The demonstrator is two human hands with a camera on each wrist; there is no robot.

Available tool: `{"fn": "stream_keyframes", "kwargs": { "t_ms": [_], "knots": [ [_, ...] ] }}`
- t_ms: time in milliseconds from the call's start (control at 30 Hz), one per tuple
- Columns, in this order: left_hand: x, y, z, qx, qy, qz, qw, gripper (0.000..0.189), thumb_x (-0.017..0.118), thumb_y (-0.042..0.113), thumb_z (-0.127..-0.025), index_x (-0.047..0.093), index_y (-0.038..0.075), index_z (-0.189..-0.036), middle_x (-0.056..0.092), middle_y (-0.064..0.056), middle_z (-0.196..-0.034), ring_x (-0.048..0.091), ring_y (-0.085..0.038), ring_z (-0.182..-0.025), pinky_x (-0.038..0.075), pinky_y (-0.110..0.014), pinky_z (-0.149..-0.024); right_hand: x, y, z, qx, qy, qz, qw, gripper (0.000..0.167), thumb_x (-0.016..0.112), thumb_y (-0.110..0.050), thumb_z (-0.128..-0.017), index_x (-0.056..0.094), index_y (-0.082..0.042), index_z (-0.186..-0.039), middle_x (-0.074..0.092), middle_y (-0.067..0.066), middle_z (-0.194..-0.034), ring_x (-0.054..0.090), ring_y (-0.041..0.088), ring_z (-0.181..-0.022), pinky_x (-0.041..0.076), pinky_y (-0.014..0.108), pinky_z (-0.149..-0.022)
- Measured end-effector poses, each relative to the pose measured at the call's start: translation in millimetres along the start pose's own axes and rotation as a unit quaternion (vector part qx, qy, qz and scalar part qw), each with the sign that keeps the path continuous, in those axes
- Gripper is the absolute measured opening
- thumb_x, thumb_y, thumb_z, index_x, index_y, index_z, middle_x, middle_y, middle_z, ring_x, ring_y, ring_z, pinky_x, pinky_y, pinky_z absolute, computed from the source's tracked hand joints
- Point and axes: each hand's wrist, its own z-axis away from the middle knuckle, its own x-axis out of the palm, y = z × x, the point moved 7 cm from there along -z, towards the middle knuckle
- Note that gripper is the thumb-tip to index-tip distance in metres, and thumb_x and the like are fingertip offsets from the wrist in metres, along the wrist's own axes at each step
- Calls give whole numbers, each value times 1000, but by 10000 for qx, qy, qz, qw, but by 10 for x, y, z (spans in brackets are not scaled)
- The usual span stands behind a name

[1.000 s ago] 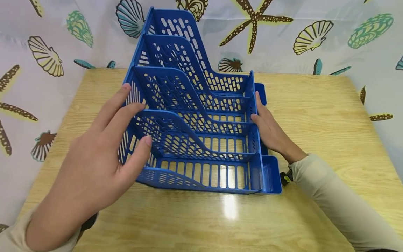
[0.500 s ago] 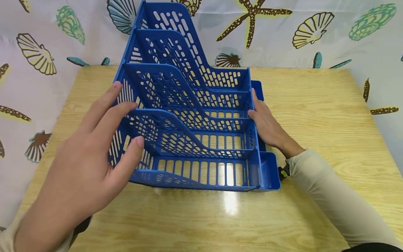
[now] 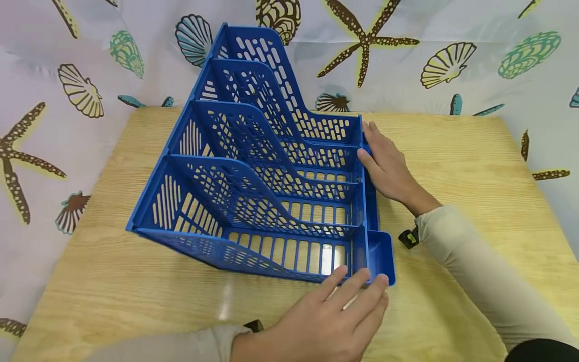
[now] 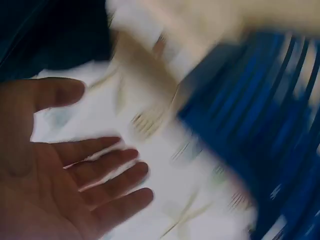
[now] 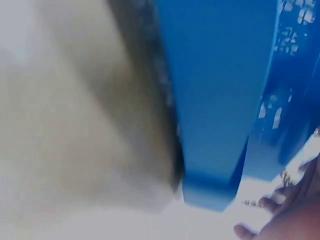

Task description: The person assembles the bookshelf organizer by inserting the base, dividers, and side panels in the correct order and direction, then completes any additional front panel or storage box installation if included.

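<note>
A blue plastic desk file organizer [image 3: 271, 197] with slatted dividers stands upright, its tall end to the left. A small pen tray [image 3: 381, 254] is attached at the near end of its low right side. My left hand [image 3: 325, 317] is at the near right corner, fingers straight and fingertips overlapping the rim; its palm is bare in the left wrist view. Along the low right panel lies my right hand [image 3: 391, 171], fingers extended outside and thumb tip at the top edge. The right wrist view shows its spread fingers [image 5: 270, 204] beside the blue side wall [image 5: 220, 90].
The organizer stands on a light wood table [image 3: 461, 161]. Behind and at the sides hangs a white cloth [image 3: 398, 55] printed with shells and starfish. A dark band [image 3: 409, 237] is on the right wrist.
My left hand has left the organizer's tall left end and swung right, to the near right corner. My right hand has shifted slightly along the low side. The organizer stays about in place.
</note>
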Motion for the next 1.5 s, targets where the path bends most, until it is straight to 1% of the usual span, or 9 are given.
{"fn": "stream_keyframes", "kwargs": {
  "t_ms": [100, 167, 367, 600, 700, 900, 1233, 1367, 1500],
  "knots": [
    [344, 169, 62, -208, -702, 84, 9973, 39, 49, 37, -97, 67, 17, -125, 63, 0, -139, 60, -14, -126, 51, -30, -103, -1, 92, -57, -63, -187, 450, 9988, 64, 31, -44, -107, 10, -19, -162, 6, 7, -170, 12, 39, -156, 13, 75, -114],
    [468, 222, 132, -290, -1045, 151, 9940, 49, 54, 47, -93, 63, 17, -131, 57, 0, -146, 54, -15, -134, 45, -30, -110, -4, 138, -67, -15, -255, 735, 9970, 64, 34, -43, -106, 12, -21, -162, 8, 3, -170, 15, 35, -157, 15, 72, -115],
    [544, 264, 171, -355, -1087, 182, 9933, 60, 57, 53, -89, 60, 15, -135, 55, -2, -147, 47, -19, -141, 38, -33, -115, -71, 113, -99, -65, -103, 1274, 9918, 63, 36, -42, -104, 19, -23, -161, 14, -2, -169, 25, 32, -154, 16, 68, -113],
    [668, 309, 239, -200, -1786, 453, 9827, 70, 56, 59, -90, 51, 15, -145, 48, -1, -153, 41, -18, -146, 38, -29, -116, -128, 40, -169, -242, -119, 1945, 9805, 61, 40, -44, -104, 34, -14, -156, 27, 8, -166, 28, 35, -151, 18, 66, -114],
    [694, 331, 283, -197, -1755, 385, 9835, 73, 55, 59, -90, 48, 14, -147, 46, -2, -155, 40, -18, -146, 36, -30, -117, -109, 65, -265, -350, -305, 1969, 9793, 60, 37, -40, -107, 29, -9, -158, 23, 11, -167, 21, 35, -155, 12, 63, -121],
    [697, 321, 373, -348, -1429, 102, 9891, 79, 56, 60, -85, 47, 11, -147, 46, -3, -155, 42, -18, -145, 35, -32, -116, -1, 112, -365, -666, -613, 1450, 9853, 62, 24, -34, -109, 6, -4, -160, 3, 15, -170, 4, 34, -158, 0, 58, -127],
    [642, 234, 524, -495, -1252, -78, 9909, 85, 56, 61, -81, 43, 13, -151, 46, -1, -155, 45, -16, -143, 34, -36, -116, 48, 58, -383, -412, -973, 1791, 9781, 68, 17, -45, -108, 3, -4, -161, 1, 15, -170, -2, 33, -158, -7, 57, -126],
    [601, 176, 583, -476, -1417, -102, 9887, 82, 55, 63, -83, 44, 17, -150, 48, 2, -154, 46, -16, -142, 34, -38, -115, 1, 64, -303, -214, -1125, 1973, 9736, 78, 14, -60, -105, 3, -6, -161, 1, 14, -170, -2, 34, -158, -13, 60, -124],
    [515, 26, 718, -738, -1560, 266, 9846, 78, 62, 56, -83, 46, 16, -148, 55, 3, -146, 51, -19, -133, 42, -45, -112, -131, 109, -31, -13, -879, 2084, 9741, 86, 21, -67, -102, 8, -7, -161, 10, 18, -168, 5, 38, -157, -13, 66, -121]
  ]
}}
